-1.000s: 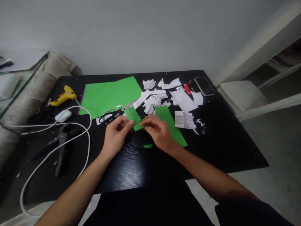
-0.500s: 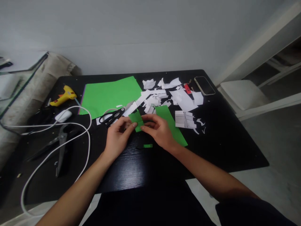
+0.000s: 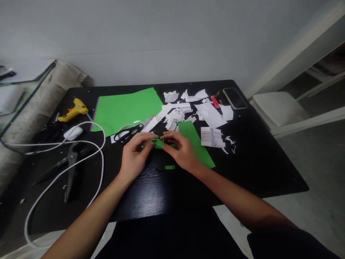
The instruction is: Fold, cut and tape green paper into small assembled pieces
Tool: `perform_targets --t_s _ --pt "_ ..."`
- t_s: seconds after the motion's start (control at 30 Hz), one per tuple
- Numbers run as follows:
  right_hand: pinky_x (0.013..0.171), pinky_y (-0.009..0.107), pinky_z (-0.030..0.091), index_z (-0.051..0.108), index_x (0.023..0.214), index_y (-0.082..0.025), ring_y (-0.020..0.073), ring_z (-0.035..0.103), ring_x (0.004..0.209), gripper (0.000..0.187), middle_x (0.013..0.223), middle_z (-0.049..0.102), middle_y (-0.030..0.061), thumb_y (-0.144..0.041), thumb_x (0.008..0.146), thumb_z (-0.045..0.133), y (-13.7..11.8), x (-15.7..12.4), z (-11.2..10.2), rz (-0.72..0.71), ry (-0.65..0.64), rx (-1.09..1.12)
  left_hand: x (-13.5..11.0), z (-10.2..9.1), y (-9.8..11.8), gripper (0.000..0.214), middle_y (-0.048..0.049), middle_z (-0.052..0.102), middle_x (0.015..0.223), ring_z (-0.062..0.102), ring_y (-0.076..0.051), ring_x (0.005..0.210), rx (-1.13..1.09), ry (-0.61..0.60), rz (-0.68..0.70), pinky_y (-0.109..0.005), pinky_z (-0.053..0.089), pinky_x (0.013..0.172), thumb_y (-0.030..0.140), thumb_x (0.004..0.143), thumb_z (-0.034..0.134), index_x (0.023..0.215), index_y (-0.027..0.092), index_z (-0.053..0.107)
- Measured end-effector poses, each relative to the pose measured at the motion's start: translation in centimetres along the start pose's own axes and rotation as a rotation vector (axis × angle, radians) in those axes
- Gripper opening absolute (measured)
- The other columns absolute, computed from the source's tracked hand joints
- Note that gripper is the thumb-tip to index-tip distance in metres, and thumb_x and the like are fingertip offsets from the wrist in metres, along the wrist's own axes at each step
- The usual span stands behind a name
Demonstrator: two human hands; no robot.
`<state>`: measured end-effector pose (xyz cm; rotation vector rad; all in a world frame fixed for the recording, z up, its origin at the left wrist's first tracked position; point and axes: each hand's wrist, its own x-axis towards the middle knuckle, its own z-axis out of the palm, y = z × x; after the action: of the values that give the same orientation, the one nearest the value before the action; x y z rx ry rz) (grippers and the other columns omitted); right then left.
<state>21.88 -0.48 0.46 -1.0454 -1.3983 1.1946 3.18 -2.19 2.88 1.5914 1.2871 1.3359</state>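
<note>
Between my two hands is a small folded piece of green paper (image 3: 158, 143), seen nearly edge-on. My left hand (image 3: 136, 151) pinches its left side between thumb and fingers. On its right side, my right hand (image 3: 180, 148) grips it the same way; the fingers partly cover the folds. Below the hands, a small green strip (image 3: 169, 167) lies on the black table (image 3: 183, 190). Just beyond the left hand are black-handled scissors (image 3: 128, 133). A green paper sheet (image 3: 198, 144) lies partly behind the right hand.
A large green sheet (image 3: 126, 109) and white paper scraps (image 3: 175, 115) cover the table's back. A yellow glue gun (image 3: 74, 110), a white cable (image 3: 101, 169) and dark shears (image 3: 71, 165) lie left. A phone (image 3: 234, 98) and a red object (image 3: 215, 101) are at back right.
The green paper has turned from facing me upright to a flatter, edge-on position between the fingers. Both hands stay in nearly the same place, with their fingers shifted slightly.
</note>
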Motion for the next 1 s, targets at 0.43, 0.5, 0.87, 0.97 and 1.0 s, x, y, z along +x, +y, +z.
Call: perform_targets --t_s 0.43,0.5,0.87,0.97,1.0 --pt "0.102 0.045 0.061 0.065 0.112 -0.031 0.0237 0.073 0.106 0.03 0.117 0.074 0.0038 -0.038 0.091 0.085 -1.2 -0.5 0.1 -0.137 0.09 -0.039 0.0 0.0 0.3 0.01 -0.006 0.081 0.109 0.074 -0.022 0.105 -0.135 0.072 -0.049 -0.036 0.058 0.093 0.022 0.085 0.083 0.09 0.028 0.088" --pt "0.099 0.044 0.063 0.067 0.111 -0.03 0.0231 0.074 0.104 0.027 0.116 0.074 0.0034 -0.04 0.092 0.083 -1.2 -0.5 0.1 -0.134 0.066 -0.028 0.0 0.0 0.3 0.011 -0.0064 0.081 0.111 0.074 -0.023 0.107 -0.124 0.076 -0.047 -0.037 0.058 0.095 0.022 0.084 0.083 0.091 0.028 0.088" --pt "0.096 0.046 0.062 0.083 0.098 -0.03 0.0244 0.078 0.096 0.007 0.102 0.084 0.0024 -0.028 0.092 0.081 -1.1 -0.5 -0.2 -0.118 -0.01 0.004 0.0 0.3 0.5 0.019 -0.0073 0.08 0.115 0.077 -0.022 0.102 -0.28 0.039 -0.088 -0.038 0.064 0.095 0.023 0.077 0.09 0.095 0.024 0.084" --pt "0.095 0.046 0.061 0.084 0.099 -0.031 0.0245 0.078 0.097 0.008 0.103 0.084 0.0022 -0.028 0.091 0.082 -1.0 -0.5 -0.3 -0.114 -0.009 0.013 0.1 0.4 0.7 0.024 -0.0062 0.081 0.111 0.078 -0.02 0.097 -0.314 0.007 -0.109 -0.036 0.065 0.093 0.023 0.077 0.091 0.1 0.024 0.081" --pt "0.094 0.045 0.061 0.084 0.099 -0.031 0.0243 0.078 0.097 0.008 0.103 0.084 0.002 -0.029 0.091 0.082 -1.0 -0.5 -0.3 -0.114 -0.008 0.011 0.1 0.4 0.7 0.023 -0.006 0.082 0.108 0.078 -0.02 0.096 -0.301 -0.002 -0.109 -0.035 0.065 0.091 0.023 0.078 0.09 0.099 0.024 0.081"
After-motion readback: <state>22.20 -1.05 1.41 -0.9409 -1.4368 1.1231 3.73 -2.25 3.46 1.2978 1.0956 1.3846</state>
